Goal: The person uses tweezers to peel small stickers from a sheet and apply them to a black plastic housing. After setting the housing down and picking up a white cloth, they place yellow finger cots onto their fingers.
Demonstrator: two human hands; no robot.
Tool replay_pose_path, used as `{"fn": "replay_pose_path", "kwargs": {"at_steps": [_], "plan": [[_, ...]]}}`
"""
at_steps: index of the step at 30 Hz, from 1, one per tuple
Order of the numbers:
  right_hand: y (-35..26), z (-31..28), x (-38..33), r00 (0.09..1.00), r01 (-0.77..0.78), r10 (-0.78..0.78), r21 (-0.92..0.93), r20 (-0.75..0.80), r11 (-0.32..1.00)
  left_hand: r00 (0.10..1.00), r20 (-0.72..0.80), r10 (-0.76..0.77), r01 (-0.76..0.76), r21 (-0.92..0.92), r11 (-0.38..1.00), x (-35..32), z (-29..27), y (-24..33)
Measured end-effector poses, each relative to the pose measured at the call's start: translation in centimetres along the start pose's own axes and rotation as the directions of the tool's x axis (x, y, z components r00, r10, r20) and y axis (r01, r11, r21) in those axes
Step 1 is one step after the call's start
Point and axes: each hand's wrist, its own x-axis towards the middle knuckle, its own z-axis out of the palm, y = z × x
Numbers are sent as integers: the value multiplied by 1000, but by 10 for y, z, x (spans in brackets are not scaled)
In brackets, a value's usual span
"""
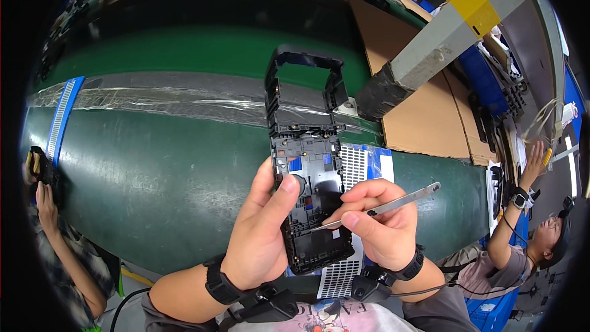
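Note:
A long black plastic housing (pixel 310 178) with a looped frame at its far end is held upright over the table. My left hand (pixel 261 227) grips its left side, with the thumb lying over the inner face. My right hand (pixel 384 227) pinches a pair of metal tweezers (pixel 405 200) between thumb and fingers. Their tip points into the lower part of the housing, near a small white patch; whether it touches or grips anything there is too small to tell. Behind the housing lies a sheet of white labels (pixel 354 169) on blue backing, partly hidden.
A green mat (pixel 166 178) covers the bench, with a film-covered dark strip (pixel 184 98) across it. At left lies a blue-edged label strip (pixel 63 120). Cardboard (pixel 433 120) and a grey post (pixel 439 43) stand at right. Co-workers sit at both sides.

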Motion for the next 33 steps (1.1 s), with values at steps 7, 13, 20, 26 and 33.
{"fn": "replay_pose_path", "kwargs": {"at_steps": [7,13,20,26,33], "plan": [[-6,-6,-1,998,55,-52,68,-46,996,996,45,78,-88,270,959,-2,-2,0],[10,-44,0,946,68,-42,71,-320,995,964,102,245,-263,263,928,2,-6,10],[34,-64,11,926,-62,45,-33,-374,998,953,60,297,-303,178,936,9,2,15],[39,-66,11,915,-65,54,-15,-401,998,957,-55,286,-264,249,932,14,-6,10],[40,-67,11,909,-84,59,-44,-413,995,955,-73,287,-255,287,923,14,-2,7]]}}
